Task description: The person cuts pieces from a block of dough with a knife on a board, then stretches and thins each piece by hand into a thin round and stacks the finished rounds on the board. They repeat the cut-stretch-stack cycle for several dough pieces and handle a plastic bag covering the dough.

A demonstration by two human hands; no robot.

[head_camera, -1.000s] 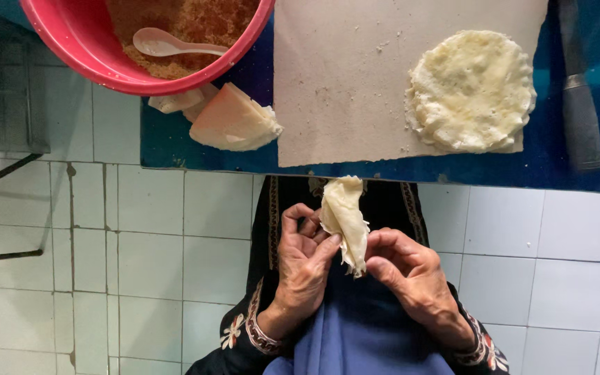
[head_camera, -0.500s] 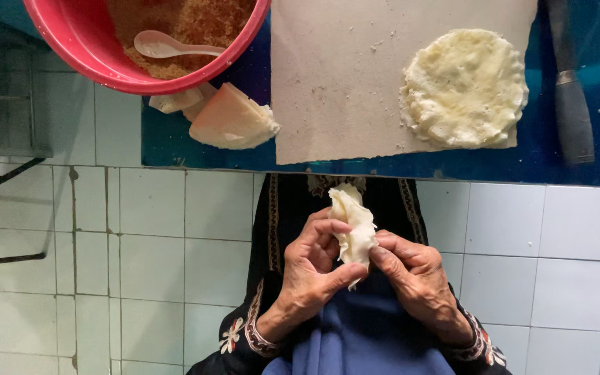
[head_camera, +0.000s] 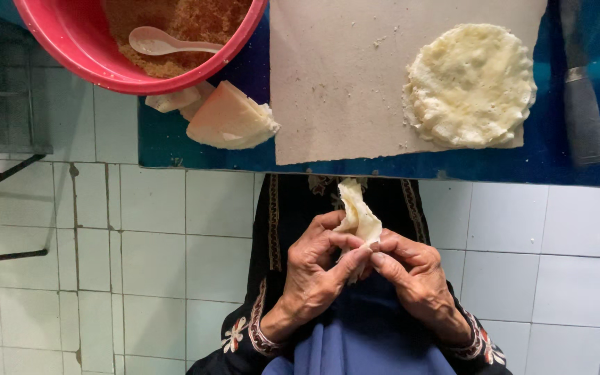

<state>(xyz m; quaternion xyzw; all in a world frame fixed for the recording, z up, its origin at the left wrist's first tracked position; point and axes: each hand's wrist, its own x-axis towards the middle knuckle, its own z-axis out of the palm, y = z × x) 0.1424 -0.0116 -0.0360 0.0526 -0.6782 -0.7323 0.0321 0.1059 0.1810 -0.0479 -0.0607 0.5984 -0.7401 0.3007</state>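
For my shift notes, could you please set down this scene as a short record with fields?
left hand: pinches the folded dough piece
right hand: pinches the same piece from the other side
table: blue, above the hands in the picture
board: pale, bears a round flat dough disc
bowl: red, holds brown crumbly filling and a white spoon
beside bowl: folded pastry
floor: white tiles

The red bowl (head_camera: 92, 48) was cut off by the top edge, and its rim hid part of the pale folded pieces (head_camera: 175, 99) beneath it. The dark-handled tool (head_camera: 581, 104) ran out of the top edge too. The fingers of the left hand (head_camera: 317, 274) and right hand (head_camera: 414, 278) covered the lower end of the folded dough piece (head_camera: 357, 215).
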